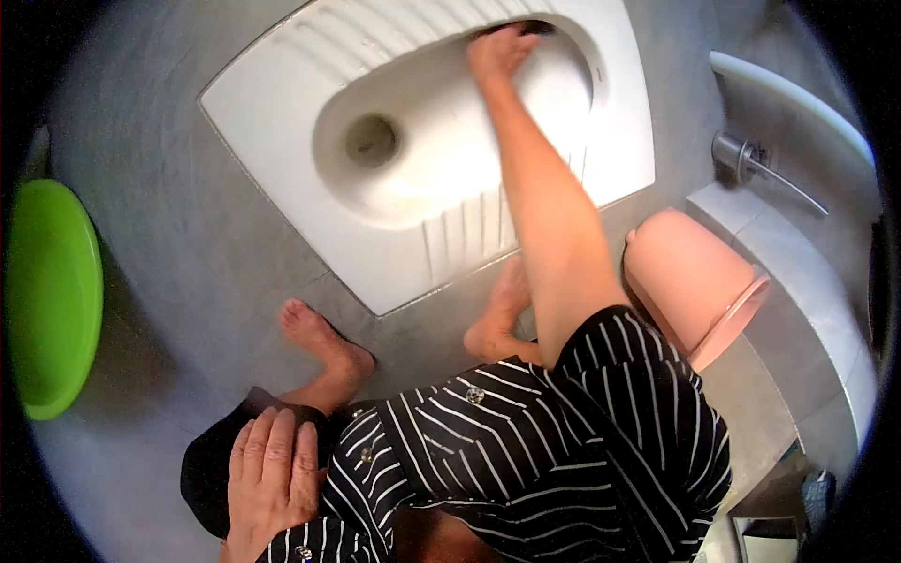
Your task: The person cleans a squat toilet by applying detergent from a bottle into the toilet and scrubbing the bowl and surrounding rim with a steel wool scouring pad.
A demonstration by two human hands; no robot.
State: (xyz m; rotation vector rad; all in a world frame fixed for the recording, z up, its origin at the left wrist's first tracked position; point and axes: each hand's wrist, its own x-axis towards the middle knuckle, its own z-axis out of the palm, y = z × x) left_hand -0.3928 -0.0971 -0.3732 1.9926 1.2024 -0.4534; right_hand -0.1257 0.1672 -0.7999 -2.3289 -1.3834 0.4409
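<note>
Striped shirt [507, 422] lies nearest the camera, 5 to 6 o'clock; left hand [270, 479] rests on the black-clad knee [203, 469] between 7 and 8, fingers flat and extended, holding nothing visible; right hand [502, 58] is at 12, inside the white squat toilet [267, 117] near its far wall, fingers beside a dark object [536, 27], grip cannot be told; green basin [56, 300] sits at 9, pink bucket [685, 277] at 3.
</note>
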